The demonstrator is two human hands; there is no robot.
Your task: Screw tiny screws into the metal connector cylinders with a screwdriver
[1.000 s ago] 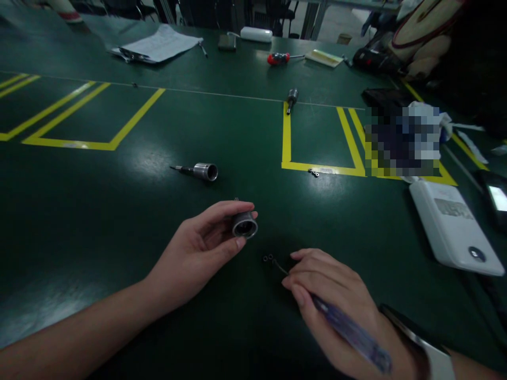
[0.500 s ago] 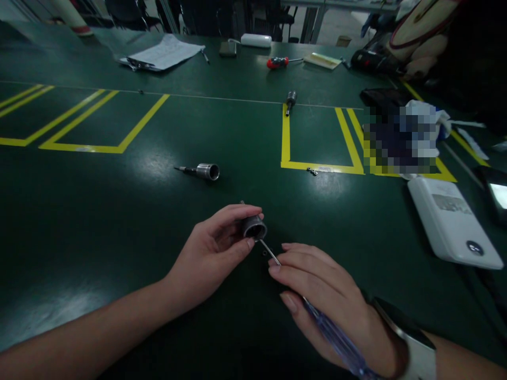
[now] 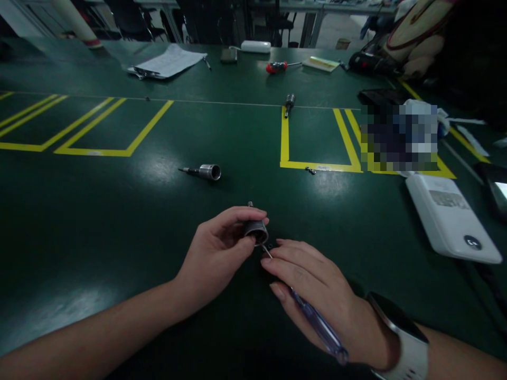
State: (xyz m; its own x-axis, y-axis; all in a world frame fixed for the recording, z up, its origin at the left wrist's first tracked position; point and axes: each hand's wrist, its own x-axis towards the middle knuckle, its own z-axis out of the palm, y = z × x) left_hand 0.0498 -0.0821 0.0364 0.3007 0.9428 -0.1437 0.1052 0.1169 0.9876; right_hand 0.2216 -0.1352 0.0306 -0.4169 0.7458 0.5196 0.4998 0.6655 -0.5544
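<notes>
My left hand (image 3: 216,253) grips a small metal cylinder part (image 3: 255,230) between thumb and fingers, its open end facing my right hand. My right hand (image 3: 312,290) is closed round a screwdriver with a clear purple handle (image 3: 317,324). The thin shaft of the screwdriver (image 3: 266,251) points up-left into the cylinder's opening. Small dark screws (image 3: 270,246) lie on the green table right beside the tip. A watch is on my right wrist.
A similar metal cylinder with a pin (image 3: 206,171) lies further back on the green table (image 3: 119,211). Small screws (image 3: 311,170) sit by yellow tape lines. A white device (image 3: 451,219) lies right; papers (image 3: 168,60), a red-handled screwdriver (image 3: 277,66) and another metal part (image 3: 289,101) lie far.
My right hand brought the screwdriver tip up-left from the loose screws to the cylinder's opening. My left hand shifted slightly right with the cylinder, tilting it toward the tip.
</notes>
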